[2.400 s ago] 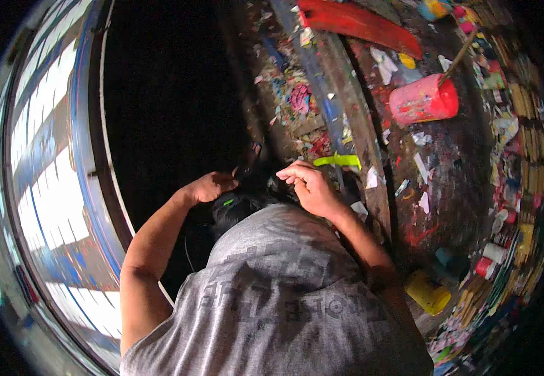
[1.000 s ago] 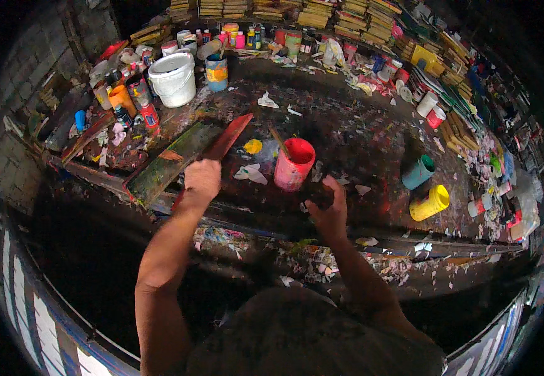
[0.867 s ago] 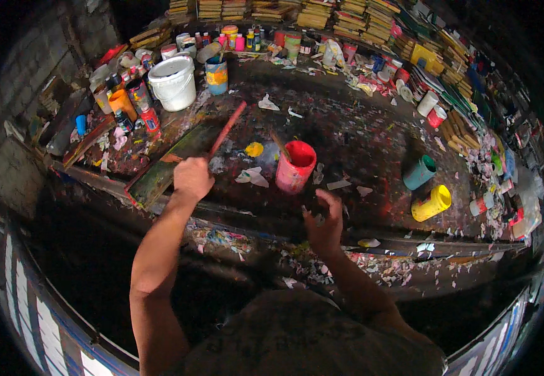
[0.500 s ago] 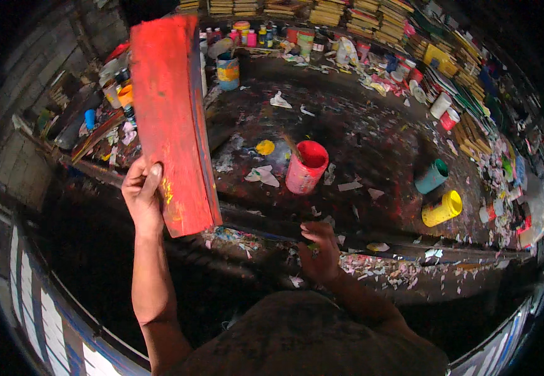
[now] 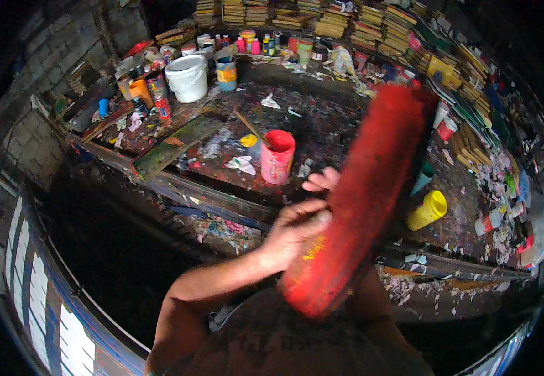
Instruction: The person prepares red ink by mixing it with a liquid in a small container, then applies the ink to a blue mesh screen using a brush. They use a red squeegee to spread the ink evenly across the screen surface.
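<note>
My left hand (image 5: pixel 291 235) is closed on a long, slightly blurred red-painted board (image 5: pixel 360 182), which it holds tilted up toward the upper right, in front of me above the bench edge. My right hand (image 5: pixel 321 178) is mostly hidden behind the board; its fingers show apart at the board's left side. Just beyond the hands stands a pink paint bucket (image 5: pixel 276 163) with a stick in it. A green-stained plank (image 5: pixel 172 149) lies on the bench to the left. A yellow container (image 5: pixel 427 212) and a partly hidden teal container (image 5: pixel 423 178) are at the right.
The paint-stained bench (image 5: pixel 316 103) carries a white bucket (image 5: pixel 186 81), several paint bottles (image 5: pixel 162 109), a blue-and-yellow can (image 5: pixel 226 74) and paper scraps. Stacked boards (image 5: pixel 366 41) line the back and right. A block wall (image 5: pixel 56 94) is at the left, a light slatted surface at lower left.
My left hand has lifted the red board off the bench and swung it to the right. My right hand has moved up behind it. The camera view has turned too.
</note>
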Demonstrator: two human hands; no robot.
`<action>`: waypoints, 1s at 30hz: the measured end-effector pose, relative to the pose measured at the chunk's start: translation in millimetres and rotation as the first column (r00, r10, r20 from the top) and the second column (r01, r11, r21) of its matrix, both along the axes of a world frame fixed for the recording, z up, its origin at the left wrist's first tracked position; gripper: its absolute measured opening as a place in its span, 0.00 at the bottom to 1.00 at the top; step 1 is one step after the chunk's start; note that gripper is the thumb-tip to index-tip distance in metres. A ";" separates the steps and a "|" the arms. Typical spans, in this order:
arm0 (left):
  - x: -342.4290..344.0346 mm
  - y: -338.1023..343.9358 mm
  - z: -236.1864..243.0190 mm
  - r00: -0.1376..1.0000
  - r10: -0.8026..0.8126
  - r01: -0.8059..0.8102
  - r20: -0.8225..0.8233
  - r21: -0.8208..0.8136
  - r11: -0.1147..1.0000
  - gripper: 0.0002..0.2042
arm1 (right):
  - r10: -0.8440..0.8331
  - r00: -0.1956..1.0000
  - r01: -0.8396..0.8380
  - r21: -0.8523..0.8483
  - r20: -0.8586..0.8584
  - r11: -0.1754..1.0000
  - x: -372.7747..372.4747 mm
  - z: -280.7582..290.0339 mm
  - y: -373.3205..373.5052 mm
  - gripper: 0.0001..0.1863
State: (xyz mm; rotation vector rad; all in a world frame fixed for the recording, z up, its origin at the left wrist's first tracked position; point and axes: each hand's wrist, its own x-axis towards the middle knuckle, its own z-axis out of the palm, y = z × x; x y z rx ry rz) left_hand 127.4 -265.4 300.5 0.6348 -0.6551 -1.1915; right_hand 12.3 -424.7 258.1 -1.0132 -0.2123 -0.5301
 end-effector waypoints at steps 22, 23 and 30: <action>228.8 -86.3 -163.6 0.508 0.262 -0.472 0.821 0.011 0.882 0.47 | -0.973 0.132 0.835 0.550 -0.190 0.006 -426.8 -80.3 5.5 0.44; 228.0 -93.0 -162.7 0.552 0.223 -0.372 0.804 -0.002 0.928 0.51 | -0.965 0.121 0.822 0.569 -0.233 -0.035 -419.1 -77.9 19.1 0.47; 215.4 -177.4 -141.0 0.448 0.270 -0.413 0.852 -0.070 0.908 0.49 | -0.906 -0.184 0.768 0.520 -0.382 -0.375 -338.3 -57.9 80.5 0.36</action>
